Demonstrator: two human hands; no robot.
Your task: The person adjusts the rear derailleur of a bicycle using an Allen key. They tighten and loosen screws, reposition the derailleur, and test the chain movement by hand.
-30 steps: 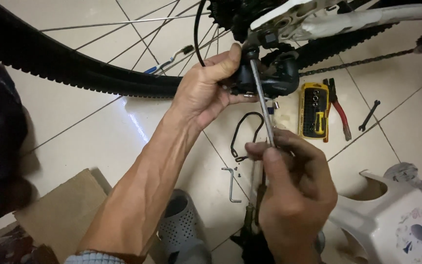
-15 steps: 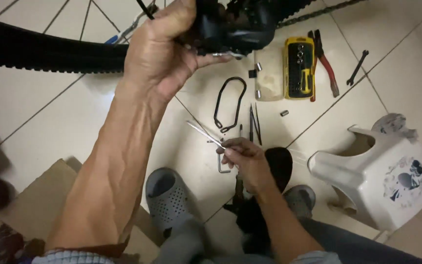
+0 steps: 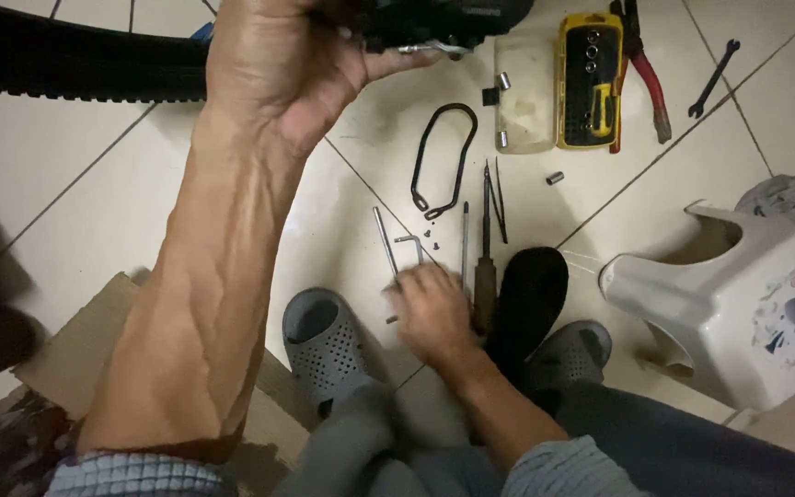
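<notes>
Light: dim, warm indoor light falling from above | Glare: floor tiles (image 3: 94,175) reflecting softly near centre | Shadows: dark patches lying along the left edge | Blur: right hand (image 3: 432,311) smearing with motion; left hand (image 3: 282,69) looming large, slightly soft | Edges: wide-angle bending showing

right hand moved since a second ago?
Yes. The right hand dropped from beside the bike part gripped by the left hand down to the floor tiles, now by the hex keys.
</notes>
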